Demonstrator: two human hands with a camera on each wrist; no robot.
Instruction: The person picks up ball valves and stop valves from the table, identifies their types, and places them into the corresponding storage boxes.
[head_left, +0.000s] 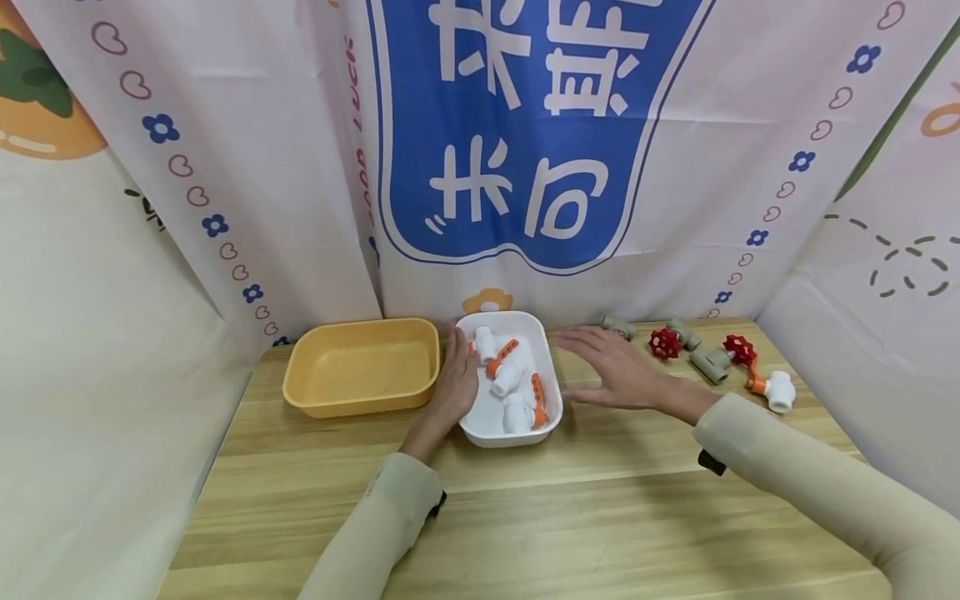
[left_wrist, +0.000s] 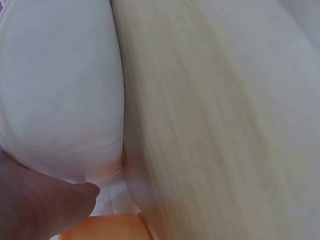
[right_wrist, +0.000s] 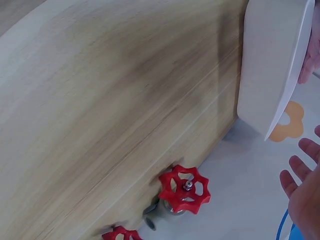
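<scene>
White tray [head_left: 510, 439] between both hands [head_left: 456, 382] [head_left: 621, 372]

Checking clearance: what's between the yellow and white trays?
The left hand, at the white tray's left rim, beside the yellow tray. Head view shows it.

Right hand [right_wrist: 307, 194] (fingers [right_wrist: 300, 168] apart) near white tray [right_wrist: 270, 65]

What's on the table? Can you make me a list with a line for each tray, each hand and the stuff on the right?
White tray: holds white valves with orange handles
Yellow tray: left of the white tray
Left hand: at the white tray's left side
Right hand: beside its right side, fingers spread
On the right: grey valves with red knobs, one white valve
</scene>
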